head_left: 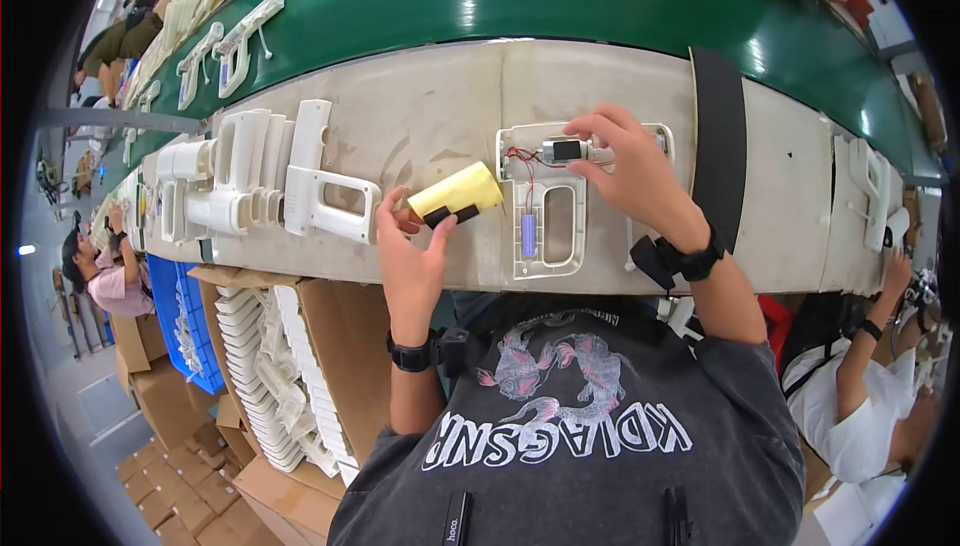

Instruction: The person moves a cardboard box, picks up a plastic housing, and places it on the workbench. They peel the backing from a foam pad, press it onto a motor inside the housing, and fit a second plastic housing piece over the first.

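Observation:
My left hand [412,261] grips a curled yellow backing sheet [460,193] with black adhesive pads [452,216] along its near edge. To its right lies a white gun-shaped housing half [575,236], its inner side up. Inside it sit a small silver motor [549,152], thin red wires [527,158] and a purple cylindrical battery [528,236] in the handle. My right hand [632,168] is over the housing's top part, thumb and forefinger closed about a black pad [567,151] on the motor. Whether the pad is stuck down cannot be seen.
White housing shells [245,171] stand in a row at the left of the grey worktable [440,76]. Beyond runs a green conveyor belt [560,1] with white assemblies. A black strip [718,146] crosses the table at right. A carton of white parts [350,346] stands below; co-workers are at both sides.

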The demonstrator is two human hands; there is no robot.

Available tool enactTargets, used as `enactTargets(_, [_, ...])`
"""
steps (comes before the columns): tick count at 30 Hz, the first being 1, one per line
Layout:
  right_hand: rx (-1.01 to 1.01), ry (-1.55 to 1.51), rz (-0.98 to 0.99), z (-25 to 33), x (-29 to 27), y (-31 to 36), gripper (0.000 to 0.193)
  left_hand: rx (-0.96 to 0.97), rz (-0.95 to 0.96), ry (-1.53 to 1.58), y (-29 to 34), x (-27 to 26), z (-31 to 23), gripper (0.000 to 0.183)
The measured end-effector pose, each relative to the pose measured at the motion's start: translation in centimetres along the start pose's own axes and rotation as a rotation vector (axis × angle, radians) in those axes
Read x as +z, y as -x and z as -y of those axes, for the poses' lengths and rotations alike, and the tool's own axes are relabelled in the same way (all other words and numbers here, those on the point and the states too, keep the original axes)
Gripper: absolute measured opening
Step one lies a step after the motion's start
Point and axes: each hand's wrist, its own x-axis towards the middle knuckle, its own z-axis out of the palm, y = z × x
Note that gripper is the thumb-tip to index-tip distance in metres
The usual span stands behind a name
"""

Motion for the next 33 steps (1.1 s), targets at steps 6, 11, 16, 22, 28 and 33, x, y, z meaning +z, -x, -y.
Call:
enactTargets(6, [-0.082, -0.130, 0.003, 4.3, 0.3, 1.5, 0.028, -0.019, 0.079, 0.811, 1.2, -1.7, -0.6, 0.060])
enactTargets(11, [-0.375, -0.033, 0.095, 6.8, 3.3, 1.3, 0.039, -0.045, 0.192, 0.928, 2.3, -1.9, -2.2, 0.061])
enactTargets(16, [-0.523, 0.048, 0.160, 5.6, 4.0, 1.4, 0.039, -0.057, 0.256, 0.984, 2.8, -2.0, -1.8, 0.062])
enactTargets(22, [-0.169, -0.156, -0.039, 3.9, 2.2, 1.6, 0.037, -0.005, 0.050, 0.925, 2.0, -2.6, -0.6, 0.057])
enactTargets(28, [-0.342, 0.034, 0.310, 2.8, 2.9, 3.2, 0.044, -0.003, 0.043, 0.866, 0.5, -1.1, 1.5, 0.052])
enactTargets(33, [-0.375, 0.140, 0.411, 3.2, 3.0, 2.9, 0.045, 0.013, 0.029, 0.844, -0.5, 1.1, 2.1, 0.051])
